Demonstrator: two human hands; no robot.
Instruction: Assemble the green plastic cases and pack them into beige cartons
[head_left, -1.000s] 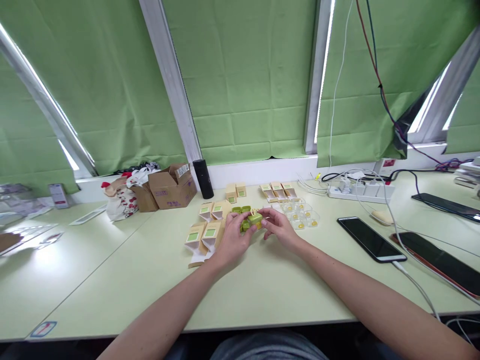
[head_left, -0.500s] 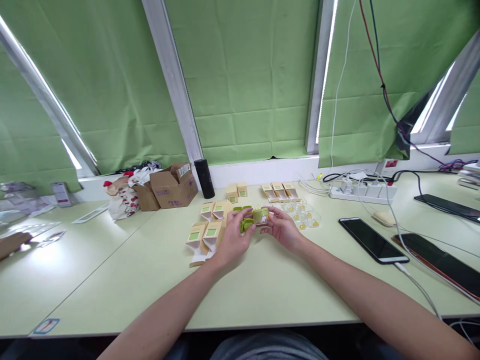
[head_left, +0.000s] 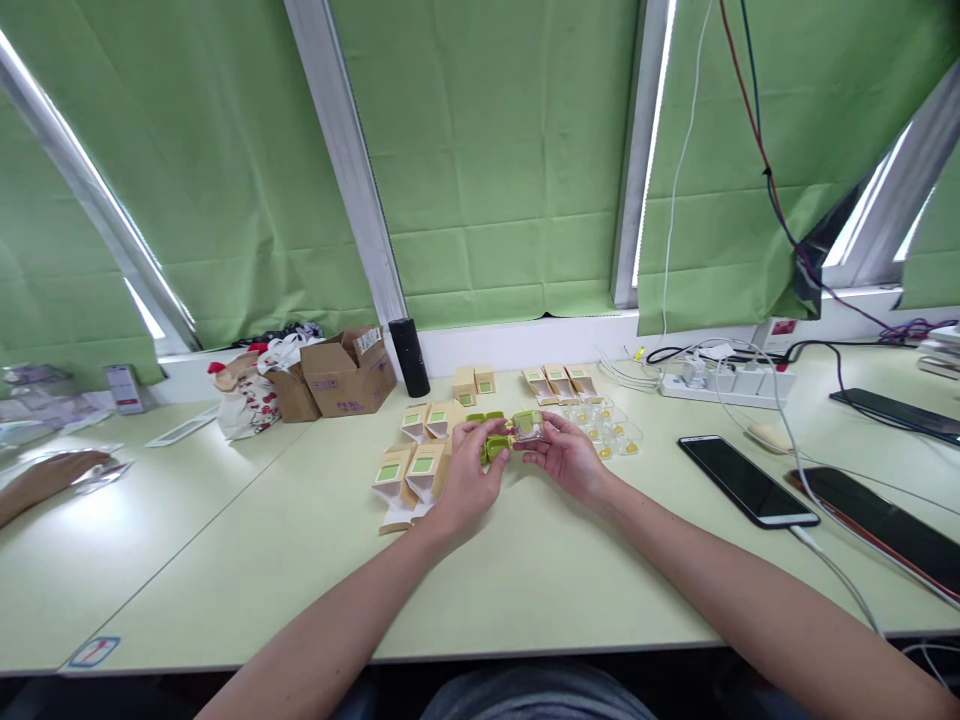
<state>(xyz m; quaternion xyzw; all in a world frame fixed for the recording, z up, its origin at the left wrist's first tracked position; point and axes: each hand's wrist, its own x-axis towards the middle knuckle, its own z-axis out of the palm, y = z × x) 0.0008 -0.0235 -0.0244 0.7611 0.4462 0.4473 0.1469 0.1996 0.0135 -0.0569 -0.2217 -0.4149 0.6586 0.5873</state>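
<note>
My right hand (head_left: 564,455) grips a small clear box with a green top (head_left: 528,425), held just above the table with its fingers round the right side. My left hand (head_left: 472,470) is curled at the box's left edge, thumb below and fingertips above; its grip there is partly hidden. Behind the left fingers lie several small green cases (head_left: 495,446). To the left stand folded cardboard boxes with green labels (head_left: 422,466). Clear plastic pieces with yellow centres (head_left: 619,430) lie beyond my right hand.
More cardboard pieces (head_left: 556,382) and small boxes (head_left: 474,382) are at the back. A black cylinder (head_left: 409,358) stands beside a brown carton (head_left: 347,375). On the right are a phone (head_left: 746,480), cables and a power strip (head_left: 724,386). Another person's hand (head_left: 71,470) is at far left.
The small clear box has moved slightly right and turned, so its clear side shows more. My hands have barely shifted. Another person's hand has come into view at far left.
</note>
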